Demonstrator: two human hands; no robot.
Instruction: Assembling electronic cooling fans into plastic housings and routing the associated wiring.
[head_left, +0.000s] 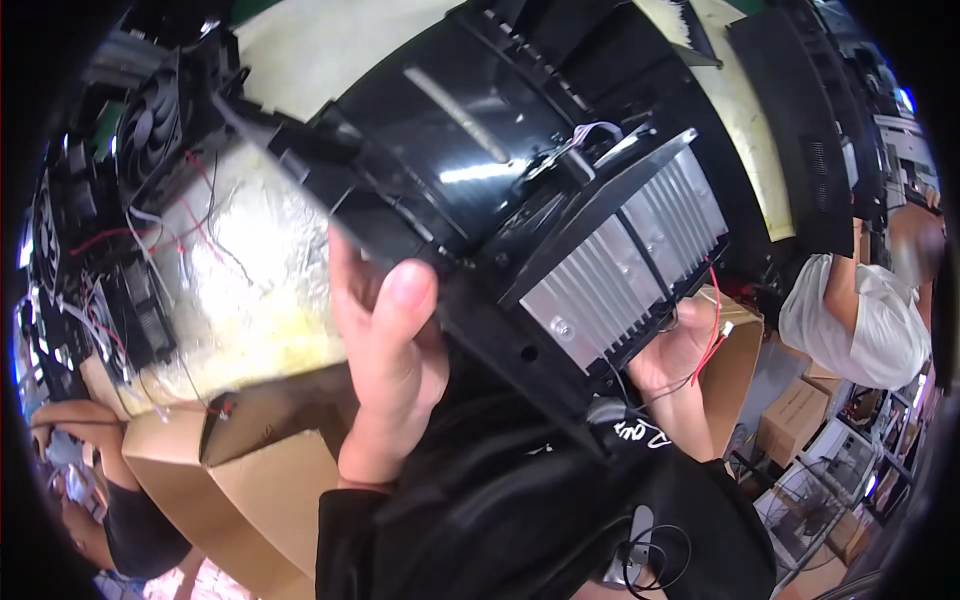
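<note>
Both hands (pixel 395 345) hold the black housing (pixel 430 150) (heatsink (pixel 595 268) attached) at the counter's (pixel 285 275) near edge! Fans (pixel 152 130) crowd its left edge, open room between.

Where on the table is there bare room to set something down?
The table shows bare patches between the loose wires and your left hand, and farther back between the upper fan and the black casing you hold. Its left end is crowded with black parts and wires.

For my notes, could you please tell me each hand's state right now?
Left hand: holding the black housing by its edge.
Right hand: holding it at the finned heat sink end, partly hidden.
</note>
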